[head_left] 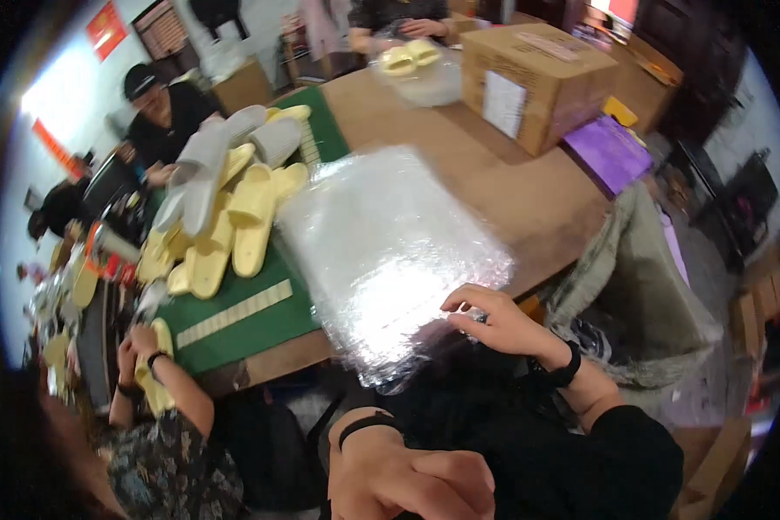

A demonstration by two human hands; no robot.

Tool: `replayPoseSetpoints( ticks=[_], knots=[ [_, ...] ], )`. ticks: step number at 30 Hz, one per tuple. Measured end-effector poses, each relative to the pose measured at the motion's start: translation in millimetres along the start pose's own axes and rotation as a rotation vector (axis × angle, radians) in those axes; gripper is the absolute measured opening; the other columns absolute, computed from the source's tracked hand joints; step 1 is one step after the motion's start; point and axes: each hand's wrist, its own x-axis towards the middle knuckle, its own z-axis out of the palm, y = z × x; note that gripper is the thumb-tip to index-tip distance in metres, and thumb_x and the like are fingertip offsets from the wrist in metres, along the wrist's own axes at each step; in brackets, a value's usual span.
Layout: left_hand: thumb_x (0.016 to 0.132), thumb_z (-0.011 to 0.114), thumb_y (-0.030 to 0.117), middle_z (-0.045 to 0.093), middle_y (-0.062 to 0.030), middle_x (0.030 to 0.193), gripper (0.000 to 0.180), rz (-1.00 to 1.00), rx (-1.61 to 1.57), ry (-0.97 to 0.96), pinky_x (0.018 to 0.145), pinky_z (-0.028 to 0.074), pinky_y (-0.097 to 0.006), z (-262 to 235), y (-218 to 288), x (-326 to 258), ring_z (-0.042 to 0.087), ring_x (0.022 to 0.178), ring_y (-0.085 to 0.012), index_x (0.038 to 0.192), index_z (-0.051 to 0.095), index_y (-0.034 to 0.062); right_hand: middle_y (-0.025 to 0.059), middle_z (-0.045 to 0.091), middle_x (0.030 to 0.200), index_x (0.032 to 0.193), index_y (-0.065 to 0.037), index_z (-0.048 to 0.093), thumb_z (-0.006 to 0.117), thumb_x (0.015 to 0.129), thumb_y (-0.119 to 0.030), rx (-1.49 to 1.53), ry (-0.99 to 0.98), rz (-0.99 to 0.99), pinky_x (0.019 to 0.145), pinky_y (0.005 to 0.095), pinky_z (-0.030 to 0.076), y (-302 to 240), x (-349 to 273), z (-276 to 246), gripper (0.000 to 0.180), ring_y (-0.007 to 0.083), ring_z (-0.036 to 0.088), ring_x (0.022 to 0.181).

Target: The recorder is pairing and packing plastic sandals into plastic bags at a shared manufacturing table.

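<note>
Left hand (407, 477) curled closed, empty; right hand (498, 322) pinching clear bag stack (390, 251) edge.

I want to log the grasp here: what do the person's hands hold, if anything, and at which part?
The right hand pinches the near right corner of the stack of clear plastic bags. The left hand is a loose fist with nothing visible in it.
</note>
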Motion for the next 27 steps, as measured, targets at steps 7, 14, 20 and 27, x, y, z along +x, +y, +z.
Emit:
replayPoseSetpoints(
  ticks=[7, 14, 20, 27],
  knots=[
    [0.099, 0.043, 0.038, 0.061, -0.0137, 0.103, 0.034, -0.111, 0.125, 0.218, 0.074, 0.040, -0.030, 16.3, 7.5, 8.5, 0.041, 0.094, -0.0209, 0.104, 0.071, 0.0190, 0.0161, 0.056, 0.118, 0.105, -0.003, 0.060, 0.063, 0.087, -0.015, -0.203, 0.206, -0.204, 0.094, 0.0401, 0.043, 37.8, 36.8, 36.3, 0.022, 0.0334, 0.053, 0.111],
    [0.100, 0.042, 0.038, 0.059, -0.0086, 0.109, 0.034, -0.075, 0.261, 0.211, 0.079, 0.036, -0.031, 20.7, -1.9, 11.1, 0.042, 0.093, -0.0200, 0.102, 0.072, 0.0212, 0.0227, 0.045, 0.132, 0.121, -0.005, 0.052, 0.063, 0.086, -0.026, -0.395, 0.175, -0.233, 0.100, 0.0461, 0.038, 77.4, 53.4, 76.4, 0.042, 0.0394, 0.044, 0.121],
    [0.100, 0.041, 0.037, 0.060, -0.0082, 0.107, 0.034, -0.076, 0.270, 0.255, 0.078, 0.037, -0.031, 31.8, -8.8, 12.6, 0.046, 0.094, -0.0207, 0.101, 0.072, 0.0214, 0.0278, 0.037, 0.141, 0.137, -0.007, 0.042, 0.057, 0.089, -0.037, -0.648, 0.126, -0.040, 0.104, 0.0494, 0.032, 83.5, 41.4, 101.8, 0.059, 0.0421, 0.037, 0.129],
    [0.101, 0.041, 0.034, 0.062, -0.0067, 0.105, 0.035, -0.017, 0.362, 0.235, 0.081, 0.035, -0.031, 35.3, -16.7, 12.5, 0.047, 0.094, -0.0209, 0.098, 0.073, 0.0205, 0.0256, 0.036, 0.142, 0.138, -0.013, 0.044, 0.056, 0.089, -0.040, -0.706, 0.103, -0.051, 0.105, 0.0567, 0.027, 62.8, 45.5, 102.5, 0.057, 0.0436, 0.033, 0.131]
  ],
)
